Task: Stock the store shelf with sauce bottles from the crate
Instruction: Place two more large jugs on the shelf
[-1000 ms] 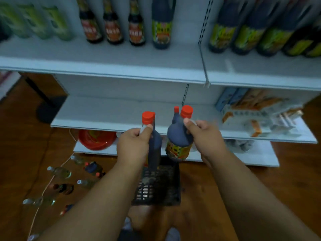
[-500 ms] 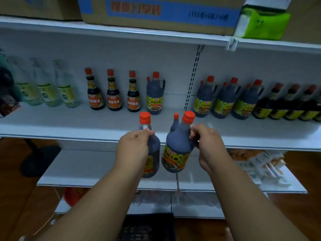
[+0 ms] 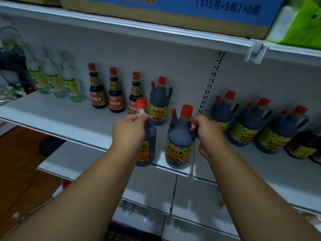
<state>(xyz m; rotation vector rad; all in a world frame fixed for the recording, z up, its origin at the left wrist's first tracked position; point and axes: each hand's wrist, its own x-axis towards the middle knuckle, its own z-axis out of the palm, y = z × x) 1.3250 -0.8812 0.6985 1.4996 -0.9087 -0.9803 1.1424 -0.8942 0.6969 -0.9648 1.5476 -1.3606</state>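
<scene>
My left hand grips a dark sauce bottle with a red cap by its neck. In my right hand is a second dark jug-shaped sauce bottle, held by its handle, with a yellow label facing me. Both bottles are at the front edge of the white middle shelf; whether their bases touch it is unclear. Behind them stand three slim sauce bottles and one matching jug. The crate shows only as a dark strip at the bottom.
Several more dark jugs fill the shelf section to the right of the upright rail. Clear bottles stand at the left. A cardboard box sits on the shelf above. Lower white shelves project below my arms.
Both hands have lifted the two bottles from above the floor crate up to the middle shelf and pushed them forward. My view rose from the floor to this shelf.
</scene>
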